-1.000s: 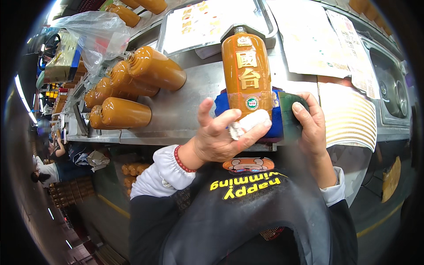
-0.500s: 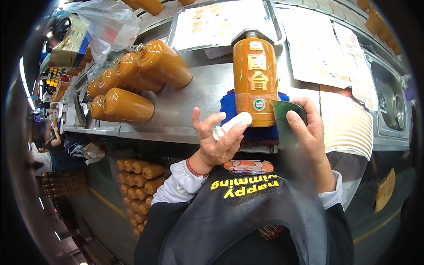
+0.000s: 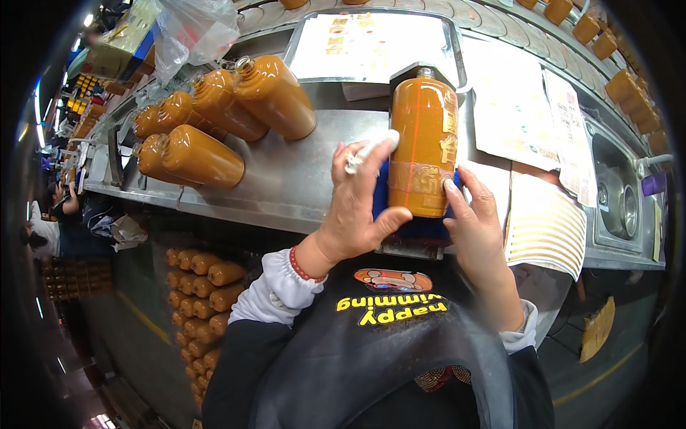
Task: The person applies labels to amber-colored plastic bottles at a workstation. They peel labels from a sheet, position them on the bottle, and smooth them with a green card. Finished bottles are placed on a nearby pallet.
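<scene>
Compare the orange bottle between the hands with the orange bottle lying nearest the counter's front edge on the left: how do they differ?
The bottle between the hands lies on a blue pad, touched by the left hand and right hand; the front left bottle rests untouched on bare counter. The first shows a label band; the second looks plain. Both are orange and lie down.

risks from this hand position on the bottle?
1. The orange bottle lies on its side on a blue pad; the left hand and right hand only press its lower end, so it may roll.
2. The gold label band could crease or sit skewed under the thumbs.
3. Five more bottles lie loose on the steel counter near its front edge and might roll off.
</scene>
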`<move>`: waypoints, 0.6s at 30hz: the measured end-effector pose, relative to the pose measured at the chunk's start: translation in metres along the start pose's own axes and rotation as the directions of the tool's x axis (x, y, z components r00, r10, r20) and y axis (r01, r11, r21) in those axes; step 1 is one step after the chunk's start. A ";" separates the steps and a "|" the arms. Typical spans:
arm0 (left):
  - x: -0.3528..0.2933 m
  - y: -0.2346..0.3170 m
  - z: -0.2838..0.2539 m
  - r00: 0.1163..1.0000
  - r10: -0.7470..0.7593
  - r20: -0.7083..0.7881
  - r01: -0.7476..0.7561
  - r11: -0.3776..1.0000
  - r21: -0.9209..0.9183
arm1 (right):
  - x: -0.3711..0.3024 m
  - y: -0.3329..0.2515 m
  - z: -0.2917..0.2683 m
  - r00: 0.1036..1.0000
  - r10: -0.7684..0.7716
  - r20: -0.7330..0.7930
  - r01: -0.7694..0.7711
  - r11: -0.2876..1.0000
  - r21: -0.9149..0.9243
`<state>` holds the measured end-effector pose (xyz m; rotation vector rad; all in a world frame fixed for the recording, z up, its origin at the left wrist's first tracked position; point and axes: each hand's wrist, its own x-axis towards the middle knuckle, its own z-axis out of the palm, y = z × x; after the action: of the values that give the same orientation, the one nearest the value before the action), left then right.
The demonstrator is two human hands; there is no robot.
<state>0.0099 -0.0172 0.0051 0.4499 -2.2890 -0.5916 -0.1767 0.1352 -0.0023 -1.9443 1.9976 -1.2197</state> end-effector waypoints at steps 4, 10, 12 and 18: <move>0.010 0.000 0.015 0.968 -0.248 -0.041 0.223 0.923 -0.314 | 0.004 -0.001 0.001 0.999 -0.045 -0.002 0.044 0.997 -0.058; 0.012 0.001 0.023 0.962 -0.271 -0.024 0.254 0.924 -0.285 | 0.005 -0.002 0.000 0.999 -0.047 0.007 0.048 0.995 -0.086; 0.011 0.002 0.026 0.956 -0.284 -0.077 0.246 0.914 -0.322 | 0.006 -0.004 0.000 0.999 -0.044 0.017 0.045 0.995 -0.089; -0.012 0.035 0.013 0.991 0.118 -0.054 -0.105 0.974 0.202 | 0.000 0.008 0.009 0.998 0.048 0.045 -0.046 0.998 -0.043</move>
<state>0.0040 0.0219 0.0089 0.4255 -2.3019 -0.2892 -0.1773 0.1302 -0.0133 -1.9143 2.0499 -1.1217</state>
